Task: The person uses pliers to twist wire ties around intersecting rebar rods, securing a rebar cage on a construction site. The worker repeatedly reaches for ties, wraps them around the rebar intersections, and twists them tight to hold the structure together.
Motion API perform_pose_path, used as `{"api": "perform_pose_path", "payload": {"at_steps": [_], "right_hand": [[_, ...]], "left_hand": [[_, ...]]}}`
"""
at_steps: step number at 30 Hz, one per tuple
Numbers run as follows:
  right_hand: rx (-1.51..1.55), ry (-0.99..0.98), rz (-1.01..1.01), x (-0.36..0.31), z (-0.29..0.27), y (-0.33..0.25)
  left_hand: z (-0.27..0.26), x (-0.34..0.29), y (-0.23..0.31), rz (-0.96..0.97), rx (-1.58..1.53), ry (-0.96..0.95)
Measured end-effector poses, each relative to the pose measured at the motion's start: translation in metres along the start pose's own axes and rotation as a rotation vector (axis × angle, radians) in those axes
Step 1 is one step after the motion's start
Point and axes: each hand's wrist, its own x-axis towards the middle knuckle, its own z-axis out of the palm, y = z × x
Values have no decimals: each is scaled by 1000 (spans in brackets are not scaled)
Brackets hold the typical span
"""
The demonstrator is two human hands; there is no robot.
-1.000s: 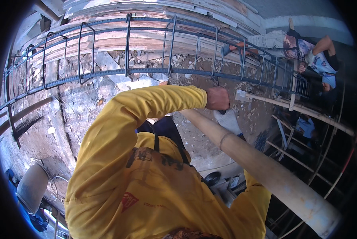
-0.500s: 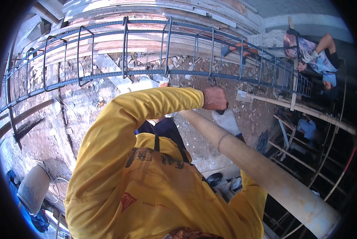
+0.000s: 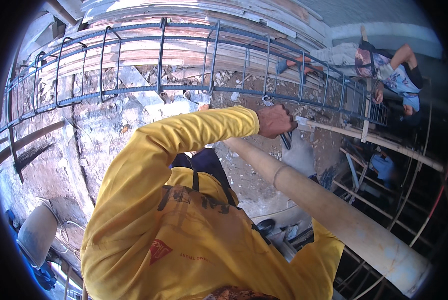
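Beneath the lower bar of a long rebar cage (image 3: pixel 184 87), my bare left hand (image 3: pixel 275 121) is closed with its fingers curled; what they hold is hidden. Just below and right of it is my right hand (image 3: pixel 300 152) in a pale glove, its fingers smeared. A dark tool with two slim handles (image 3: pixel 286 140) sticks out between the hands, against the glove; its working end cannot be seen. Close above the left hand, a small pale bit (image 3: pixel 267 100) shows on the cage's lower bar. A thick bamboo pole (image 3: pixel 329 207) slants past my right forearm.
Long boards (image 3: pixel 134 55) are stacked behind the cage. A co-worker (image 3: pixel 384 67) is at the cage's far right end. Another person in blue (image 3: pixel 382 165) is lower down among poles (image 3: pixel 366 200). Rubble (image 3: pixel 224 80) litters the ground. A grey bucket (image 3: pixel 38 235) lies at lower left.
Both hands have shifted a little to the right, the gloved one most. The dark tool shows more between them. The co-worker's arm at the cage end has moved slightly.
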Motion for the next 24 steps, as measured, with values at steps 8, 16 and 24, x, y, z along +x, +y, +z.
{"api": "perform_pose_path", "payload": {"at_steps": [8, 16, 24], "right_hand": [[235, -40, -93, -1, -25, 16], [4, 167, -65, -7, -1, 4], [211, -17, -241, 7, -32, 33]], "left_hand": [[31, -3, 17, -165, -5, 65], [20, 10, 16, -198, -49, -292], [21, 12, 23, -191, 63, 7]]}}
